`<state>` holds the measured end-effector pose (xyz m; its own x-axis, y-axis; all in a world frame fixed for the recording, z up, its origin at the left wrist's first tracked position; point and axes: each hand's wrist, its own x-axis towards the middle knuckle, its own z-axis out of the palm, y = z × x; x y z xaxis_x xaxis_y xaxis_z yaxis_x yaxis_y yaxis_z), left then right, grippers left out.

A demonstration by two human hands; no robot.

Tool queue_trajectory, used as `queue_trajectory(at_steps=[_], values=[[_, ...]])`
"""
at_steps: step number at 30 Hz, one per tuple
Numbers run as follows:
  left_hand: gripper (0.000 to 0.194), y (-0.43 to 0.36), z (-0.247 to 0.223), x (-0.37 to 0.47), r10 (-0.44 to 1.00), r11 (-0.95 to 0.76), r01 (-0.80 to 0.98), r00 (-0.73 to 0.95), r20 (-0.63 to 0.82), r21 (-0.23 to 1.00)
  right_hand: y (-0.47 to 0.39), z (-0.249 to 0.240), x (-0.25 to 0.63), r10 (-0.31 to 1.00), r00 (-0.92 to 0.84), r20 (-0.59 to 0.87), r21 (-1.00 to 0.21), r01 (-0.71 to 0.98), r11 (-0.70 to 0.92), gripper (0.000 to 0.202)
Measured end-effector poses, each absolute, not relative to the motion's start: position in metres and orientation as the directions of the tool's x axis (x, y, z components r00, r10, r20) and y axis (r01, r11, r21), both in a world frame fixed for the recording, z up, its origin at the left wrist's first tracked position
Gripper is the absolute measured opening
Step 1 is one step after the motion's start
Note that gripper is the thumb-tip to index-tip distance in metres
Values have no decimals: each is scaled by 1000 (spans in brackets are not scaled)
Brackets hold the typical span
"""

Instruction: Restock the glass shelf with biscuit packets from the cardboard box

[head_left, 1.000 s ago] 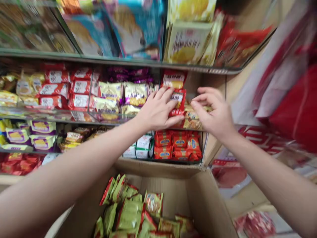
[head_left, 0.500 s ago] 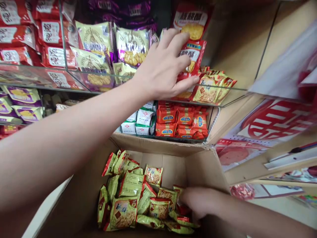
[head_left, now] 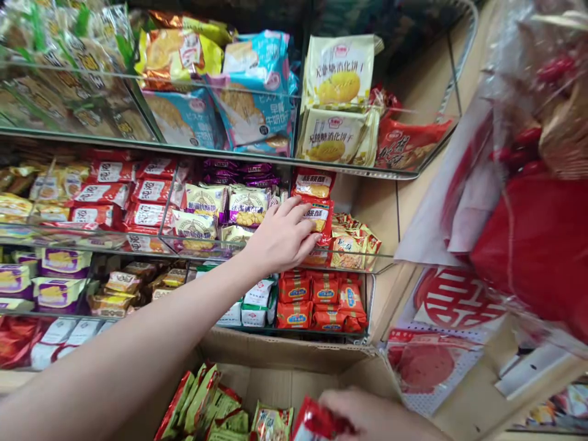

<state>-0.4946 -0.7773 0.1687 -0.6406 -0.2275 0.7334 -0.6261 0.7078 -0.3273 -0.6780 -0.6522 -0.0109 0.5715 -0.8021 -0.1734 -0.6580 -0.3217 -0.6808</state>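
Observation:
My left hand (head_left: pixel 285 236) lies against a stack of red biscuit packets (head_left: pixel 314 184) on the glass shelf, its fingers spread and the fingertips touching the wrappers. Right beside that stack stand small yellow-and-red packets (head_left: pixel 348 250). Low in the picture, my right hand (head_left: pixel 372 413), smeared by motion, is closed on a red snack packet (head_left: pixel 315 422) over the cardboard box (head_left: pixel 298 352). Inside the box lie several yellow-green packets with red edges (head_left: pixel 202 395). The lower part of the box is cut off by the picture's edge.
An upper glass shelf (head_left: pixel 215 153) carries pale yellow biscuit packs (head_left: pixel 335 138) and blue ones (head_left: pixel 257 104). Orange-red packets (head_left: pixel 298 300) fill the compartment below my left hand. At right, a red bag in clear plastic (head_left: pixel 533 245) hangs close to the shelves.
The view has tilted up, bringing the upper shelf into sight. My right hand has lifted from the packets in the box with a red packet. My left hand stays at the red stack.

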Motion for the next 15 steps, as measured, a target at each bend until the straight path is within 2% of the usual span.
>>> queue_trajectory(at_steps=[2,4,5,7,9,11,13,15], values=[[27,-769,165,-490,-141,801,-527,-629,765,-286,-648,30,-684,-854,520,-19,-909,-365,-202,29],[32,-752,155,-487,-111,898,-407,-580,807,-169,-647,60,-689,-905,417,81,-985,-106,-137,34],[34,-741,148,-486,-157,930,-363,-540,827,-61,-648,70,-691,-920,374,120,-990,-26,-140,36],[41,-716,130,-487,-365,923,-297,-471,803,245,-653,82,-692,-928,328,179,-984,50,-172,36],[46,-695,113,-490,-597,789,-167,-435,673,591,-658,87,-689,-919,323,225,-974,78,-211,36],[48,-682,101,-494,-756,528,34,-436,488,849,-661,87,-683,-916,308,256,-966,100,-236,37],[44,-677,95,-496,-834,278,197,-435,338,940,-662,84,-675,-925,258,279,-959,124,-255,37],[38,-676,93,-496,-883,136,300,-396,253,944,-661,80,-666,-939,174,295,-952,140,-273,37]])
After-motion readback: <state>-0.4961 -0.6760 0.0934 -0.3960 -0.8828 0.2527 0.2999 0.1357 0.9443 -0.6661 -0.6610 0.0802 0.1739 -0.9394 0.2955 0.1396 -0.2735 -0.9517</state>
